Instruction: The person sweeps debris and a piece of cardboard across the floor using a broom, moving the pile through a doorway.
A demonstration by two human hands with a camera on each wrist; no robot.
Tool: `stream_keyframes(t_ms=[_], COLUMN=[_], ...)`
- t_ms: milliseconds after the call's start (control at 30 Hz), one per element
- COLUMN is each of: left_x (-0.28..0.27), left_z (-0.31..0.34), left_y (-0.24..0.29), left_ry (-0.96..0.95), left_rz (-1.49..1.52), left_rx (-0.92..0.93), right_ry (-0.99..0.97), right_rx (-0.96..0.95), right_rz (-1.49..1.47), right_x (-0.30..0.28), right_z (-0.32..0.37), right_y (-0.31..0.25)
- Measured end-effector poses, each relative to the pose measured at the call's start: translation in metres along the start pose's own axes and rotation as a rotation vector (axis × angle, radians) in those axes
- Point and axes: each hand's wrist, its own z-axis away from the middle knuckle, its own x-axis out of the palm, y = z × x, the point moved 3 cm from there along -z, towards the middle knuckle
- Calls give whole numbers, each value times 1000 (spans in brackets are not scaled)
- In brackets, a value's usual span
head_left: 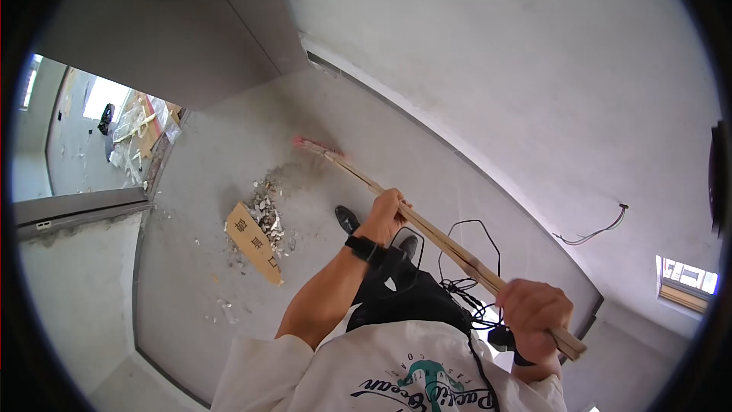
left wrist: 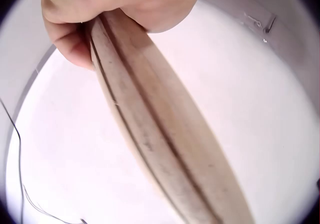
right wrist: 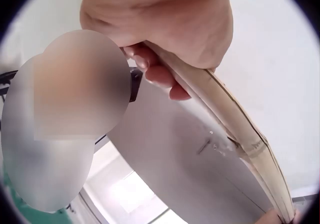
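A long split-bamboo pole (head_left: 442, 240) slants across the head view, with a pinkish-red broom head (head_left: 320, 148) resting on the grey floor. My left hand (head_left: 386, 214) grips the pole around its middle. Near its upper end, in front of my shirt, my right hand (head_left: 536, 314) has its fingers curled round it. In the left wrist view the left hand (left wrist: 110, 8) holds the grooved bamboo (left wrist: 160, 124). The right wrist view has the right hand (right wrist: 160, 28) wrapped over the bamboo (right wrist: 225, 103), with part of the left hand at the bottom edge.
A rubble pile (head_left: 267, 210) lies left of my feet, beside a printed cardboard piece (head_left: 253, 243). Black cables (head_left: 465, 290) hang by my legs. A long wall (head_left: 488, 91) borders the floor on the right. Through the doorway at left are plastic and debris (head_left: 145, 130).
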Motion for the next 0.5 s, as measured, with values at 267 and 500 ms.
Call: stream_keyframes(t_ms=[267,500], left_x=[74,144], left_z=[35,-18], left_y=[-82,-221], left_ry=[-235,-251], left_rz=[136,15], left_rx=[-281,-397], right_ry=[239,408], right_rx=[-52,-123], right_rz=[230,410], right_x=[-36,-53], right_z=[26,30], right_y=[-85,-96])
